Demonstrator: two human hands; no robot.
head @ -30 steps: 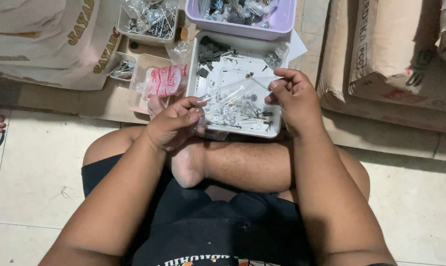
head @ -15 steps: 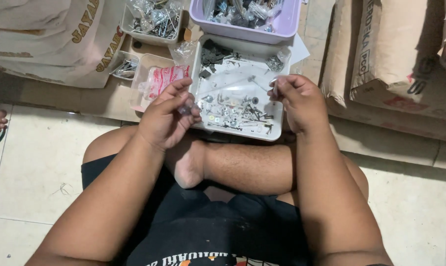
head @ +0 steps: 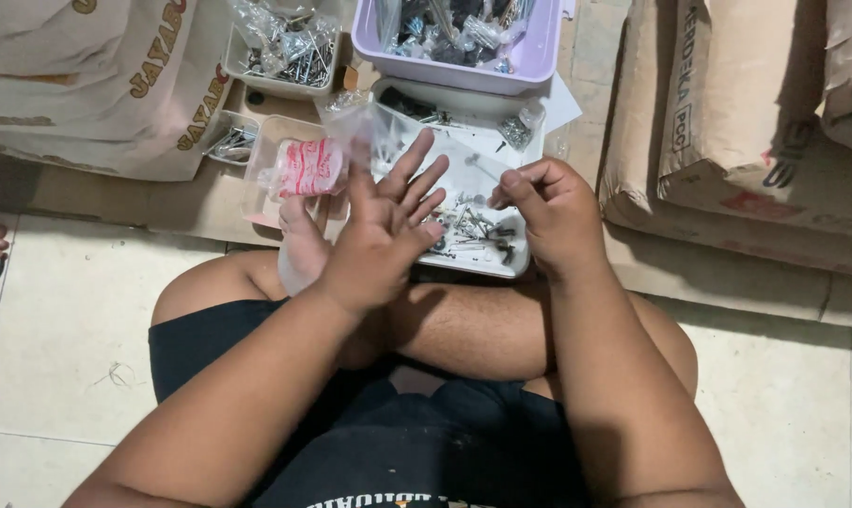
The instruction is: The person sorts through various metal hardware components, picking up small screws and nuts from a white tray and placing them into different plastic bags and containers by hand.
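The person sat cross-legged on the floor (head: 59, 329), both hands over a white tray (head: 525, 202) of loose screws (head: 473, 230). The left hand (head: 384, 235) was raised with fingers spread and apart, holding nothing, palm turned away from the camera. The right hand (head: 548, 212) had its fingers drawn together in a pinch; whether a small part sat in that grip could not be told.

The screws lay in the tray between and just beyond the two hands, nearer the right one, their long axes pointing every way. A clear bag (head: 370, 132) stood just past the left fingertips. A purple bin (head: 464, 66) of bagged hardware sat behind the tray, and sacks (head: 746, 122) lay to the right.
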